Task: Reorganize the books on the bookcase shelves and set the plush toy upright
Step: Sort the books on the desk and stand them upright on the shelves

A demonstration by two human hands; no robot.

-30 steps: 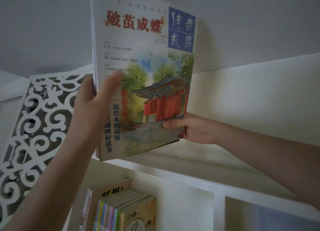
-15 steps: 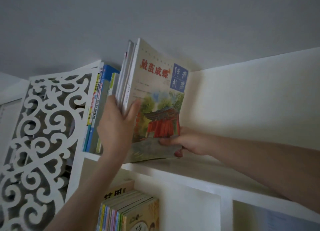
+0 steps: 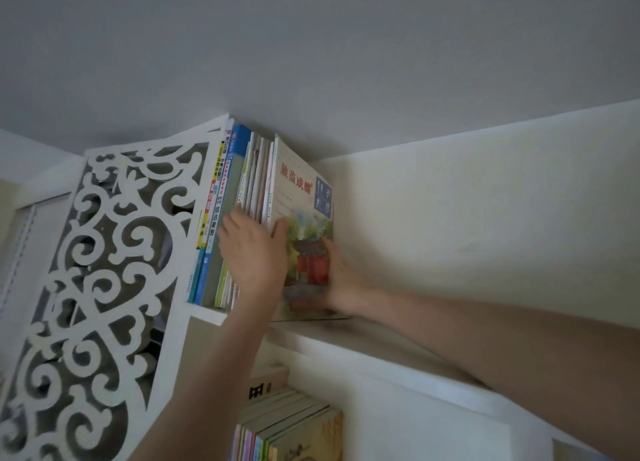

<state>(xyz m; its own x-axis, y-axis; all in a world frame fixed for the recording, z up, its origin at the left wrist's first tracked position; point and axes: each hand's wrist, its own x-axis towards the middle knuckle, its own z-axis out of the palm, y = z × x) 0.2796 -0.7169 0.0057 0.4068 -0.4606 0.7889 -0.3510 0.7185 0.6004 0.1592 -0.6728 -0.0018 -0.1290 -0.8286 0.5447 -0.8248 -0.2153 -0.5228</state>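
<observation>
A bunch of thin magazines (image 3: 265,180) stands upright on the top shelf (image 3: 381,343); its front one (image 3: 304,201) has a red-gate painting on the cover. My left hand (image 3: 252,252) grips the bunch at the spines, thumb on the cover. My right hand (image 3: 341,277) lies against the cover's lower right part and presses it leftward. Blue- and yellow-spined books (image 3: 221,218) stand just left of the bunch, touching it. No plush toy is in view.
A white fretwork side panel (image 3: 104,270) closes the shelf's left end. The white back panel (image 3: 485,218) runs to the right behind bare shelf. On the shelf below, a row of thin colourful books (image 3: 287,429) stands beside a brown-spined one (image 3: 266,384).
The magazines went from held up near the camera onto the top shelf, then slid left against the standing books. Both hands moved with them.
</observation>
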